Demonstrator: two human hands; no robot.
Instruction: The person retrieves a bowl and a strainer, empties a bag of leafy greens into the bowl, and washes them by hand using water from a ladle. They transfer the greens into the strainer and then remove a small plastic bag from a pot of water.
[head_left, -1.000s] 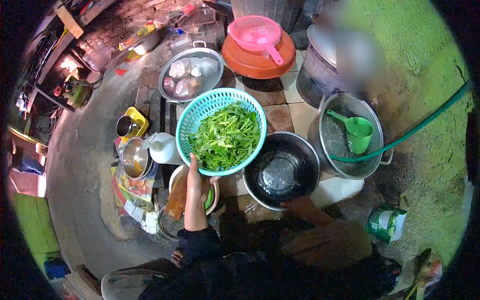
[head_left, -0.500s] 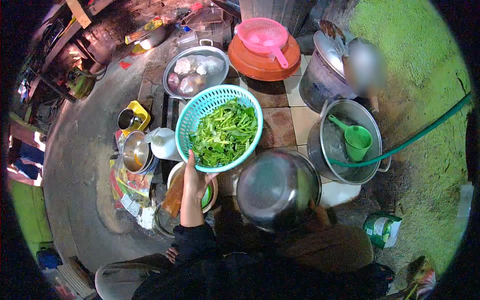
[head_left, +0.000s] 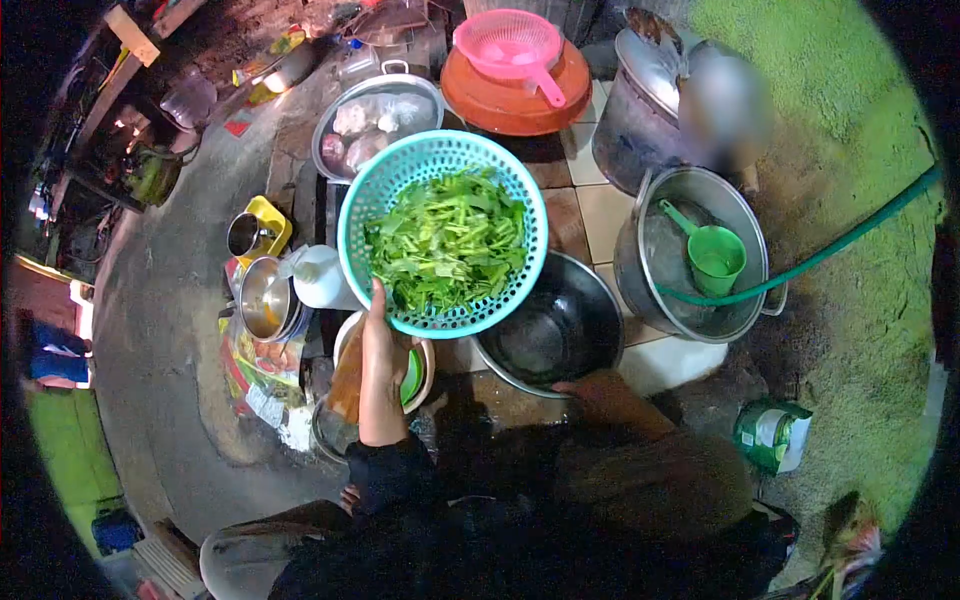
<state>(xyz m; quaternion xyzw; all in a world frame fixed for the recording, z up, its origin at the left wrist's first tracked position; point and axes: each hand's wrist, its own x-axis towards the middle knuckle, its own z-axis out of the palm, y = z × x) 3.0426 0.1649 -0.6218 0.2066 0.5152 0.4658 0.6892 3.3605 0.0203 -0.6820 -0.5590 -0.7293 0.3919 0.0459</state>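
Note:
A turquoise plastic colander (head_left: 350, 235) full of chopped leafy greens (head_left: 450, 240) is held up in front of me. My left hand (head_left: 380, 365) grips its near-left rim, thumb on the upper side and the other fingers hidden underneath. To the lower right, my right hand (head_left: 600, 395) holds the near rim of a dark round basin (head_left: 555, 325), its fingers partly in shadow. The inside of the basin shows, and the colander overlaps its upper left part in view. Below my left hand stands a bowl (head_left: 428, 380) with something green and a brown wooden piece (head_left: 346, 385).
A large pot (head_left: 630, 250) holds a green dipper (head_left: 715, 260), with a green hose (head_left: 840, 255) running into it. Beyond are a metal basin (head_left: 325, 125) with bagged items, an orange lid (head_left: 470, 100) under a pink strainer (head_left: 510, 45), and a lidded pot (head_left: 625, 140). Steel bowls (head_left: 265, 300) stand left.
My left hand has raised the colander slightly, closer to me. The dark basin has turned, from its rounded outside facing me to its inside showing, with my right hand now clearer on its rim.

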